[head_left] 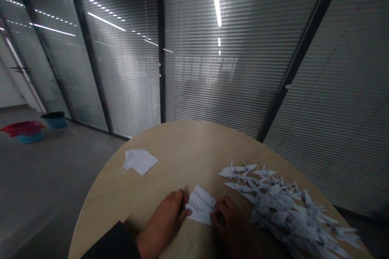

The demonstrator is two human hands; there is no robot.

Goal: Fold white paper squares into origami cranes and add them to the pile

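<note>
A printed sheet of paper (200, 202), partly folded, lies between my two hands near the front of the round table. My left hand (166, 217) pinches its left corner between thumb and fingers. On the opposite side, my right hand (228, 219) grips the right corner, its fingers curled and in shadow. Lines of print show on the sheet's upper face, and a plain white flap is turned up along the near edge. Right of my right hand spreads a heap of folded paper cranes (282, 206).
A small stack of white paper sheets (141, 162) rests on the wooden table (194, 137) at the left. Beyond the far edge stands a glass partition with blinds (206, 89). On the floor at left are a red-lined basin (26, 130) and a dark-rimmed blue bucket (55, 120).
</note>
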